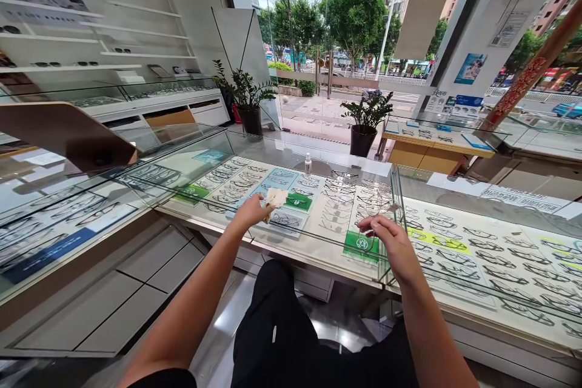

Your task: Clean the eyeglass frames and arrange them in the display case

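Over the front part of the glass display case [273, 248], my left hand [253, 212] pinches a crumpled beige cloth [276, 197]. My right hand [386, 235] is closed on a pair of thin-rimmed eyeglasses near the case's right end, above a green card [361, 244]; the lenses are hard to make out against the glass. The cloth and the eyeglasses are well apart. A small white spray bottle [308, 164] stands upright on the glass top, beyond my hands. Rows of eyeglasses [336, 215] lie inside the case under the glass.
Another glass case with eyeglasses [491, 248] adjoins on the right, and one with a blue strip [50, 254] on the left. Two potted plants [362, 139] [249, 120] stand beyond the counter near the glass doors. A wooden-edged table [422, 142] is at the back right.
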Demonstrator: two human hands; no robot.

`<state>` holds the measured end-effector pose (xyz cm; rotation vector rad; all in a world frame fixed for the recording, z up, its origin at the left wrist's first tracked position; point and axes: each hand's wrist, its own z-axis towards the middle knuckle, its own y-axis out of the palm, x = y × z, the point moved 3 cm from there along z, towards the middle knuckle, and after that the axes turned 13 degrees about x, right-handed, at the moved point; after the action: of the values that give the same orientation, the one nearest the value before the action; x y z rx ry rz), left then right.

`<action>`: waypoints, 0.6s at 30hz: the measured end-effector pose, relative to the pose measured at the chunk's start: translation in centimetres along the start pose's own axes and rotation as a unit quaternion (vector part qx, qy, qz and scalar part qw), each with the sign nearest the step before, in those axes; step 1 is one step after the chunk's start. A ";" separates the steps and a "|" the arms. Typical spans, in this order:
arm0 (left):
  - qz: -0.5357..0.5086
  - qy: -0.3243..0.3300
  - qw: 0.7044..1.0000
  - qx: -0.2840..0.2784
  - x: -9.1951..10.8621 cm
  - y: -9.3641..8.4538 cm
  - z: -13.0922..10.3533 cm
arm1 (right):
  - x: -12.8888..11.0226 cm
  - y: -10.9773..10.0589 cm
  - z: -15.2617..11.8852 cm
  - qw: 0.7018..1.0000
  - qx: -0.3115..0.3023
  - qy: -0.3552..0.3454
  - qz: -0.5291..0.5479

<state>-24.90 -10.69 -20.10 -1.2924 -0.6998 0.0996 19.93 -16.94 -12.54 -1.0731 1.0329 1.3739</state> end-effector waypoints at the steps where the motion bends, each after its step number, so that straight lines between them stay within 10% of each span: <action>1: -0.007 -0.003 1.000 0.004 -0.4 -0.1 -0.2 | 0.3 0.1 -0.4 1.000 -0.001 0.003 0.000; 18: -0.239 -0.124 0.963 0.030 -1.6 0.0 -0.2 | 1.8 1.7 -4.4 0.999 -0.022 0.025 0.003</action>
<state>-26.11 -11.56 -20.78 -1.0319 -1.1991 -0.1117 18.45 -20.95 -15.20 -1.1433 1.0471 1.3854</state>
